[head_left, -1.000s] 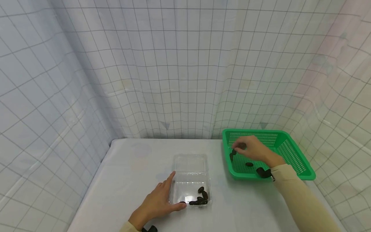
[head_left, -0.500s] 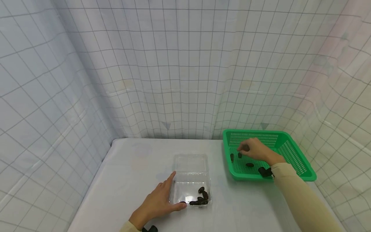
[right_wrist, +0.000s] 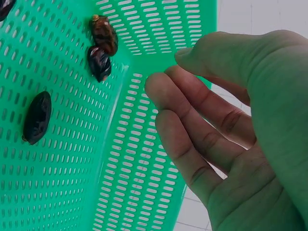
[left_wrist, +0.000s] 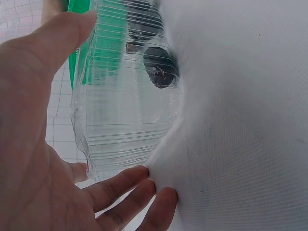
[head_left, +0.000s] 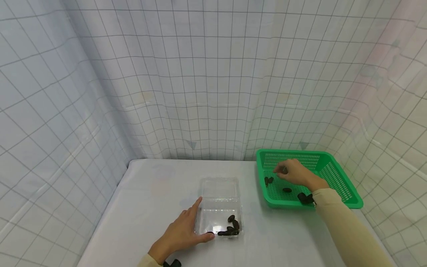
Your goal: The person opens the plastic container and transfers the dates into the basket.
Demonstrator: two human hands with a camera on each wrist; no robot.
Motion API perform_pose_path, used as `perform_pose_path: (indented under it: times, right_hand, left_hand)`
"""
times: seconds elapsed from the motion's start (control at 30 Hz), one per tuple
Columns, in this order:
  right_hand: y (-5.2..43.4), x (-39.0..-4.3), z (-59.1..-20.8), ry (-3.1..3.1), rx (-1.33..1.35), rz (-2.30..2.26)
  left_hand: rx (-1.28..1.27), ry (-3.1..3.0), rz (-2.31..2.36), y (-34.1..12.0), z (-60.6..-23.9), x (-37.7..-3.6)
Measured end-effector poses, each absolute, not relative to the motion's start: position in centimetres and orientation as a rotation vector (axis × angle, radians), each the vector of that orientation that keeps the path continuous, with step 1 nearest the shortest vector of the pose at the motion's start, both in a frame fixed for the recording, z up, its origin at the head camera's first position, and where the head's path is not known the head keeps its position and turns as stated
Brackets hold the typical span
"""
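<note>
green basket point(head_left: 337, 174): your right hand point(head_left: 295, 172) is hovering over its dates point(right_wrist: 101, 48), fingers loosely curled, empty. your left hand point(head_left: 180, 233), fingers flat, is steadying the box point(head_left: 218, 202).

Both arms wear long cream-beige sleeves point(head_left: 347, 230); a black wrist-mounted device point(head_left: 305, 198), seemingly a camera, sits at the right cuff, and another point(head_left: 171, 263) peeks out at six o'clock by the left cuff

Left hand point(left_wrist: 33, 139) touches clear container point(left_wrist: 122, 110).
</note>
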State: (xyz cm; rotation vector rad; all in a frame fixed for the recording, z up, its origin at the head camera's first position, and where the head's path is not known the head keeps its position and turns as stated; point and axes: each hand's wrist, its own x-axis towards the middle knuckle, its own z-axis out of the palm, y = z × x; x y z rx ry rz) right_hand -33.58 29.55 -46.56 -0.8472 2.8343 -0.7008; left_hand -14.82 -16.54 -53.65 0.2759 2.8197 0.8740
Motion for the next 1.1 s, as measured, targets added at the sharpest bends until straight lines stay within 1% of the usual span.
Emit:
perform_pose_path:
  times: [0.23, 0.47, 0.9, 1.0, 1.1]
  right_hand:
    - [28.6, -32.7, -46.0, 2.847, -0.858, -0.714]
    - [27.1, -31.6, -45.0, 2.879, -0.971, -0.724]
    - [24.4, -29.3, -44.0, 2.875, -1.054, -0.716]
    - [23.9, -28.9, -43.9, 2.862, -1.109, -0.715]
    - [23.7, -29.2, -44.6, 2.84, -1.218, -0.753]
  left_hand:
    - [0.271, 2.816, 0.882, -16.6, -53.5, -14.7]
    - [0.274, 2.811, 0.882, -16.5, -53.3, -14.7]
    - [0.263, 2.811, 0.896, -16.6, -53.8, -14.6]
    - [0.259, 2.809, 0.897, -16.6, -53.7, -14.6]
    - [0.258, 2.808, 0.897, -16.6, -53.7, -14.6]
